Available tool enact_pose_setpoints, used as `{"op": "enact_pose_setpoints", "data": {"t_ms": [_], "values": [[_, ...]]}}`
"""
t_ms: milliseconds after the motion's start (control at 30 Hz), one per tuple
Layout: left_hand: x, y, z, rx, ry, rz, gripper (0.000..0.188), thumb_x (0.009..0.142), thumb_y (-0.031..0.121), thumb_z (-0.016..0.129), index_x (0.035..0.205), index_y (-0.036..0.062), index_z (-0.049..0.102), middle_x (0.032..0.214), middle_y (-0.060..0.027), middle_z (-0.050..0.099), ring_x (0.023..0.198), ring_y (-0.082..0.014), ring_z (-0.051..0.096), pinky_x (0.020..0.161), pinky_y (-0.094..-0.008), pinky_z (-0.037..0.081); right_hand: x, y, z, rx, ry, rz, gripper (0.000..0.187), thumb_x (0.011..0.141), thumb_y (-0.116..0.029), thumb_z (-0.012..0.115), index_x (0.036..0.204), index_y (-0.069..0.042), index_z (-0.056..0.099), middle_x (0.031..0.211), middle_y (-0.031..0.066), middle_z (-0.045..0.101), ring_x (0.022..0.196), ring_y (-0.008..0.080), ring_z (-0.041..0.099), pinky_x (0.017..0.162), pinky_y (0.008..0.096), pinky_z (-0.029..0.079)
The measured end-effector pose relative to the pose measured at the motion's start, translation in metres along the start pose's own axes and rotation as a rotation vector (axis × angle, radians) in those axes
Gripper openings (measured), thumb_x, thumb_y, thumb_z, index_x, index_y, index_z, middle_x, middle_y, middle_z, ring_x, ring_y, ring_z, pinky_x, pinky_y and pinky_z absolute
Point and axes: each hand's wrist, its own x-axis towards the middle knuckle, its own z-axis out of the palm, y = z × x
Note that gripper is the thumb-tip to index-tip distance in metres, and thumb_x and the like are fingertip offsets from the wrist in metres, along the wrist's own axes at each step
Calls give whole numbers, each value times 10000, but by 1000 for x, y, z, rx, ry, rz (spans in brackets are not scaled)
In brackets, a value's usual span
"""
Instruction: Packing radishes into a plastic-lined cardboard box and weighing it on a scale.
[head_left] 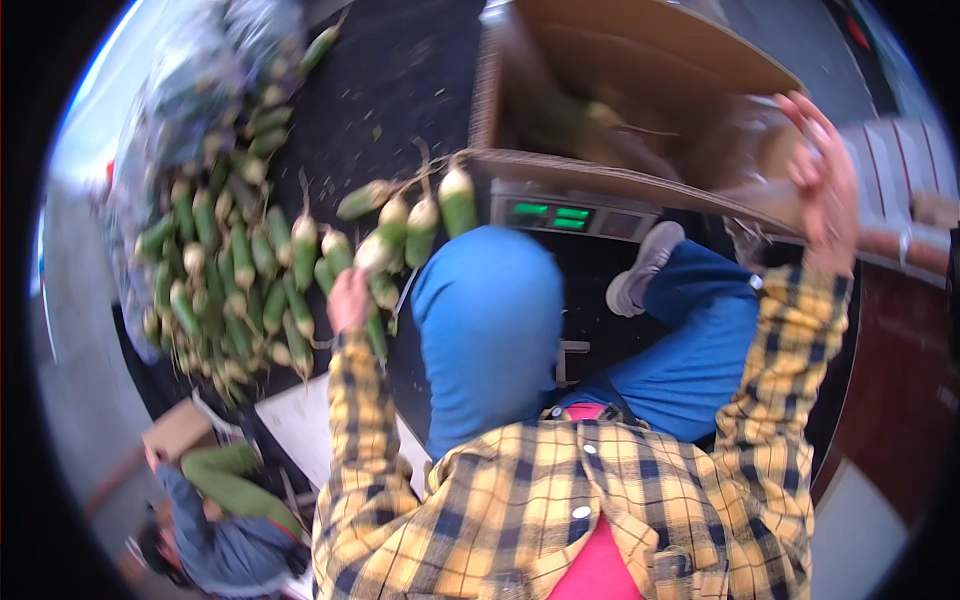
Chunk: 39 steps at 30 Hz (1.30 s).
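Green radishes (240, 255) with pale root ends lie in a large heap on the left, several of them trailing thin roots. Closer to my knee is a smaller cluster, with one upright radish (458, 205) at its right end. My left hand (348, 300) is at the cluster's left side, its fingers closed at a slightly blurred radish (375, 252). Across on the right, my right hand (822, 185) is raised beside the corner of an open cardboard box (630, 178), fingers apart. Inside the box a blurred radish (600, 115) shows against a clear plastic liner.
Under the box's near side is a scale (620, 222) with a lit green display. Clear plastic bags (195, 85) cover the heap's far part. My bent knee (490, 310) stands between cluster and box. Another person (225, 520) sits at the lower left.
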Motion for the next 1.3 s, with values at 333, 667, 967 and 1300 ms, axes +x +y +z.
{"op": "enact_pose_setpoints", "data": {"t_ms": [333, 667, 967, 1300], "values": [[-122, 211, -207, -284, 283, 506, 168, 936, 152, 491, 848, 17, 541, 742, 47, 453, 672, -55, 376, 591, -187, 290, -7, 12, -29, 95, -3, -112, 271, 887, -140, 543, 1117, 2, 559, 1015, 54, 631, 534, -3, 443, 493, 148, 400], [-78, 441, -107, 46, -14, 1226, 179, 861, 211, 563, 864, 32, 560, 706, -185, 543, 627, -320, 536, 595, -357, 452, -6, 30, -31, 68, 40, -63, 325, 905, -141, 519, 1196, 5, 513, 1053, 58, 615, 547, -3, 447, 491, 142, 412], [15, 490, 70, 197, -591, 1134, 338, 848, 303, 578, 1022, 14, 608, 942, -203, 625, 869, -329, 609, 773, -410, 464, -4, 27, -18, 119, 39, -50, 342, 908, -125, 503, 1218, 20, 495, 1068, 61, 609, 556, 1, 454, 501, 156, 423], [22, 389, -130, -375, -391, 1179, 342, 932, 222, 512, 1198, 8, 522, 1043, -58, 620, 796, -115, 610, 765, -237, 485, 4, 15, -28, 98, -3, -10, 351, 891, -114, 517, 1209, 34, 500, 1166, 117, 585, 589, 30, 459, 555, 178, 427]]}}
